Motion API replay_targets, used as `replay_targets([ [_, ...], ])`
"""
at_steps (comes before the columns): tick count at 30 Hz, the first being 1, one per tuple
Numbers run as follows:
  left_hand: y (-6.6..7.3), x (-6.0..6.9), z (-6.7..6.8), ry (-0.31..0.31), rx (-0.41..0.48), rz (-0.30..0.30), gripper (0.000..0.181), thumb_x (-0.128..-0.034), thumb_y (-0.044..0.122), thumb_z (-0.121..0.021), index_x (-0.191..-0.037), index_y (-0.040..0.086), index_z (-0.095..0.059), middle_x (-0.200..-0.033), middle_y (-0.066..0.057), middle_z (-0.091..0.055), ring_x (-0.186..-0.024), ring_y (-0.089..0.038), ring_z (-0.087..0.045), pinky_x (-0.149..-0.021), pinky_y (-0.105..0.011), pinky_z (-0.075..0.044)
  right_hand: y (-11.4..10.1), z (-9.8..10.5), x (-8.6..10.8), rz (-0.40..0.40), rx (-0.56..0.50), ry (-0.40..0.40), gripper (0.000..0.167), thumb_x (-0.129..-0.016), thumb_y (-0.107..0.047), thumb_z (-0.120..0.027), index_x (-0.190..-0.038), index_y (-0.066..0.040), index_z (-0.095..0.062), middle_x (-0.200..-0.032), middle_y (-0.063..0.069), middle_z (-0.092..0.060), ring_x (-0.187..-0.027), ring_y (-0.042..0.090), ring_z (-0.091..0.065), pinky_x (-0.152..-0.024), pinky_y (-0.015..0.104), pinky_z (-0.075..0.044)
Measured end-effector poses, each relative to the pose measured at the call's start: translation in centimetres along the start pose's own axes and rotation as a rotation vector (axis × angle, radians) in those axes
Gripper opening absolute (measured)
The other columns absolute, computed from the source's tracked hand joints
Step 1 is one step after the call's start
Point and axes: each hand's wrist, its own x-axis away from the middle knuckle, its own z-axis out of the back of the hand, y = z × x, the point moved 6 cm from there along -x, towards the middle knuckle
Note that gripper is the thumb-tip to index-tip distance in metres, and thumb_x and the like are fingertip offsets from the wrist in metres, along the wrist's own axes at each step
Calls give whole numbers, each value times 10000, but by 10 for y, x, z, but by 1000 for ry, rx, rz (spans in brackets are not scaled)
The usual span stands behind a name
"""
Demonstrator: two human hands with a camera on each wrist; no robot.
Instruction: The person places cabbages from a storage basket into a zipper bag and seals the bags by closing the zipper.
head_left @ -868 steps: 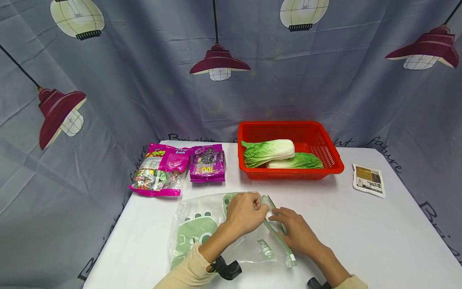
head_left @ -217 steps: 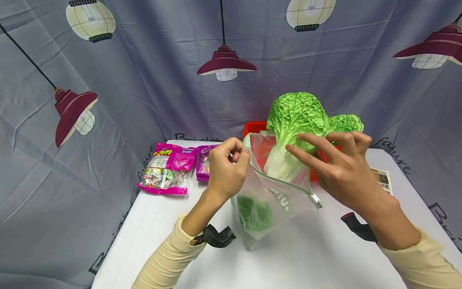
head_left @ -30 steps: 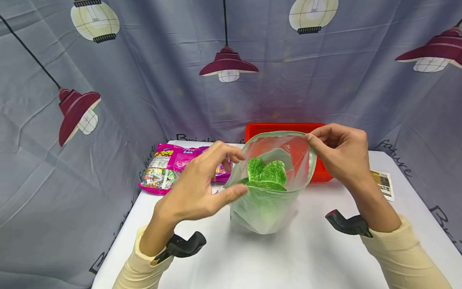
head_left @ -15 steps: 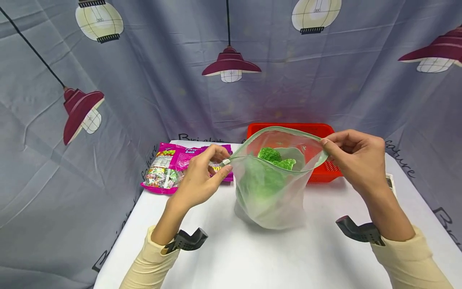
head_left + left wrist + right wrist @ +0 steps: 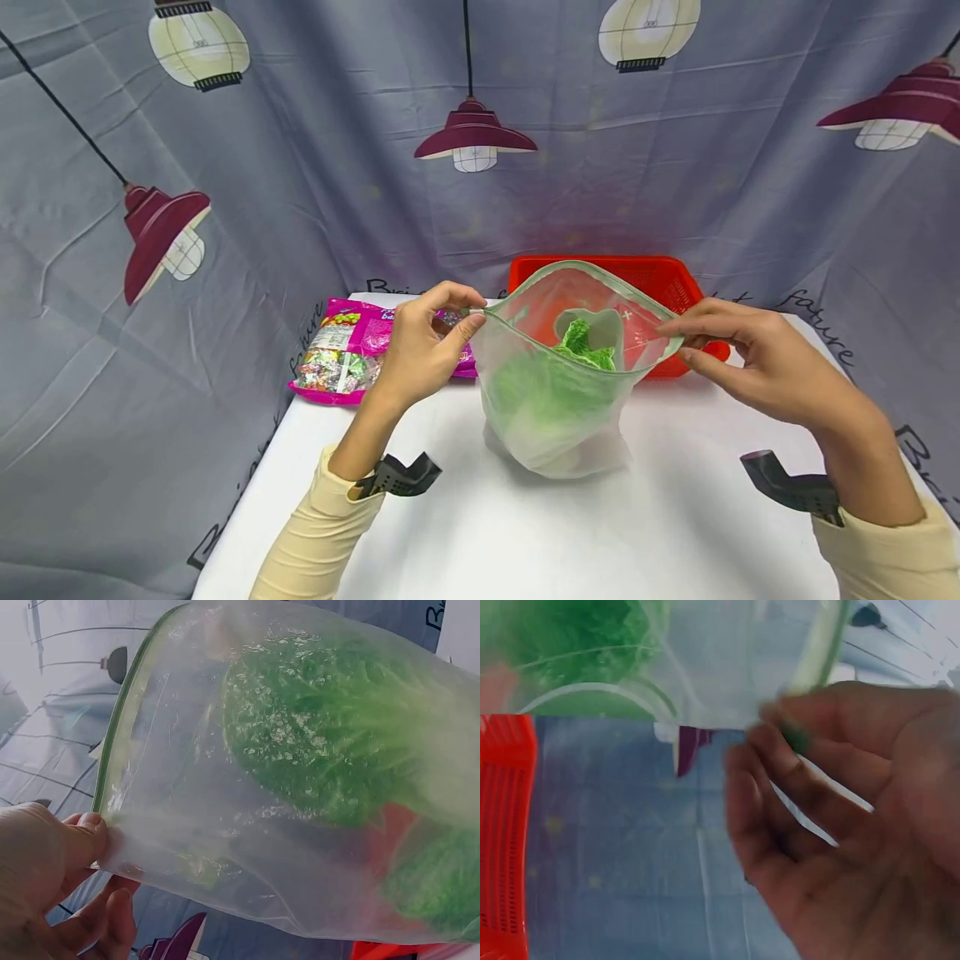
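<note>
A frosted slider zip bag [image 5: 555,417] with a green rim stands upright over the white table, its mouth spread wide. Leafy cabbage [image 5: 581,342] shows in the mouth, and more green shows blurred through the plastic. My left hand [image 5: 427,342] pinches the bag's left top corner, by the white slider. At the right top corner my right hand [image 5: 765,358] holds the rim between thumb and fingers; motion blurs this hand in the right wrist view. The left wrist view shows cabbage leaves [image 5: 307,727] pressed against the plastic, with a second green clump lower right.
Behind the bag stands a red basket [image 5: 667,279], partly hidden by it. At the back left lie a pink candy bag [image 5: 337,354] and a purple candy bag [image 5: 465,362], the latter mostly covered by my left hand. A grey curtain [image 5: 337,167] hangs behind the table.
A cabbage held above the mouth seconds ago is now down inside the bag. My left hand, free a second ago, has taken the left corner. My right hand has shifted slightly right and down.
</note>
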Motion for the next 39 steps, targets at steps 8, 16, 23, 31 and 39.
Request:
replay_targets([
  [8,6,-13,24,163,42,1,158,-831,30,-752,-981,30,-701,-855,-36,-702,-733,-157,-634,-550,-256,-474,-19,33,-1,118,51,361,140,-729,132,-738,-843,52,-729,-835,75,-647,-787,41,-577,-717,146,-415],
  [16,19,-9,14,135,39,95,181,-812,-24,-749,-981,-68,-701,-811,-144,-714,-623,-186,-598,-522,-237,-446,-6,25,5,12,36,367,391,-620,260,-745,-953,57,-721,-823,102,-683,-739,44,-622,-713,132,-463],
  [23,-12,-3,9,195,107,145,114,-802,90,-792,-877,24,-737,-785,-48,-721,-599,-167,-586,-519,-247,-446,11,23,12,-86,71,371,519,-641,229,-759,-1105,2,-715,-835,62,-681,-745,16,-615,-740,124,-456],
  [31,-8,-3,-3,188,192,88,118,-771,59,-803,-867,23,-745,-765,-73,-710,-558,-153,-530,-458,-224,-370,-24,8,-11,62,102,254,577,-588,-2,-868,-1141,-44,-709,-1129,86,-649,-1116,189,-520,-940,225,-349],
  [39,2,-3,-14,170,228,51,105,-774,23,-795,-861,14,-737,-766,-66,-706,-544,-158,-515,-448,-227,-356,-82,-33,-51,275,169,243,465,-818,-449,-751,-1116,-92,-724,-1113,63,-657,-1111,308,-543,-896,482,-329],
])
